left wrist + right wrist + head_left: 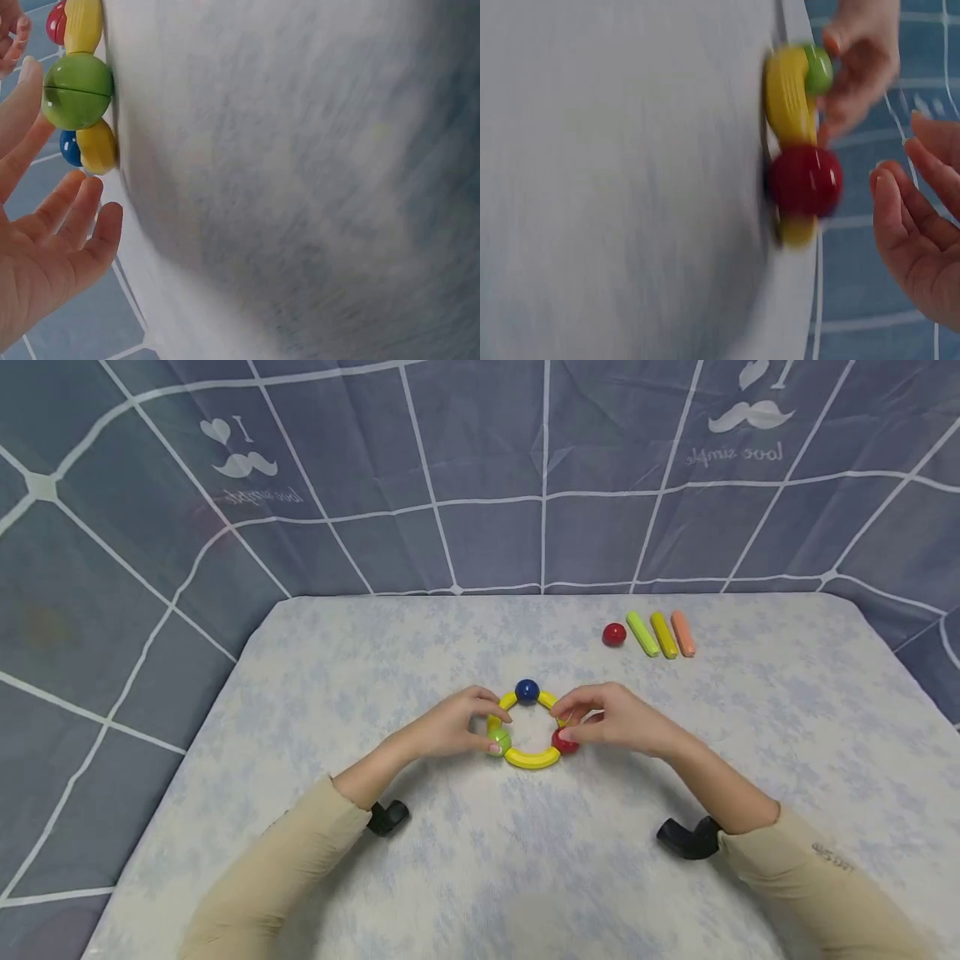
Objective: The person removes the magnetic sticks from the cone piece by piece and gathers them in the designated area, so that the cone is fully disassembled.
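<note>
A ring of glossy plastic pieces lies at the middle of the table (315, 693): three curved yellow arcs (532, 760) joined by smooth round balls. The blue ball (527, 691) sits at 12 o'clock of the ring, the green ball (498, 742) at about 8 o'clock, the red ball (564, 740) at about 4 o'clock. The left hand (453, 725) curls its fingers round the ring's 9 o'clock side, thumb tip against the green ball. The right hand (618, 718) curls round the 3 o'clock side, its fingertips on the red ball and the arc above it. The wrist views are blurred, so how tightly either hand grips cannot be told.

Towards 1 o'clock from the ring, well apart, a loose red ball (614, 634) lies beside three straight rounded sticks, side by side: lime green (642, 634), yellow (663, 635) and orange (683, 633).

The table wears a pale cloth with a faint blue floral print. Behind and around hangs a blue-grey fabric backdrop (480, 477) with a white grid and moustache prints.
</note>
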Demonstrator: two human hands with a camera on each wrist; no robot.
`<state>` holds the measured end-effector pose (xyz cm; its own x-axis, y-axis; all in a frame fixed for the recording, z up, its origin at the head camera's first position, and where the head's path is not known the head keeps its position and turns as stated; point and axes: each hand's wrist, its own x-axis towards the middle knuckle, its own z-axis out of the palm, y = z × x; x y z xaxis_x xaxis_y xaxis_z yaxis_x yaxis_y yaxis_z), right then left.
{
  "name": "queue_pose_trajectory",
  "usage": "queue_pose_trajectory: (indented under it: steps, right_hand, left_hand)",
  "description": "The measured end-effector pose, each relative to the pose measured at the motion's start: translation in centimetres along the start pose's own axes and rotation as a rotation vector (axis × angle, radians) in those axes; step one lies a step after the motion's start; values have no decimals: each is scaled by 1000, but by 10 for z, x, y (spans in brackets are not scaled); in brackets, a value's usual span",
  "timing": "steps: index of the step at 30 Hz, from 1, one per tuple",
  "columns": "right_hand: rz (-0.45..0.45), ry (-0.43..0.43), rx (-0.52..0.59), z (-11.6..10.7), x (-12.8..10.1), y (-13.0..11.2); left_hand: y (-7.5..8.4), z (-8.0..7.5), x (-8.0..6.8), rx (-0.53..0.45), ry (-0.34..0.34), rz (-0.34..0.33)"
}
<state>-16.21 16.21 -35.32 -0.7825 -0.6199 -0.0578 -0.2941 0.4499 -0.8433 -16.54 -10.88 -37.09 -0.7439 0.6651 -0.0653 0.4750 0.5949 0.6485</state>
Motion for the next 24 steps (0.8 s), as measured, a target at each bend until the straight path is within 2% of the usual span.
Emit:
queue_pose_trajectory:
  steps: [3, 6, 11, 18, 24]
  right_hand:
    - [-87, -19, -98, 23, 8, -8]
    - [-150, -14, -244, 42, 15, -12]
    - [-153, -11, -413, 59, 20, -16]
    - [-144, -22, -523, 63, 24, -20]
    - [-142, -38, -508, 63, 26, -17]
  left_hand:
    - [-1, -1, 2, 20, -22, 20]
    - [-2, 1, 3, 34, -37, 24]
    - [-1, 2, 1, 50, -35, 17]
    - [2, 2, 1, 53, -28, -4]
    - [4, 3, 1, 63, -25, -34]
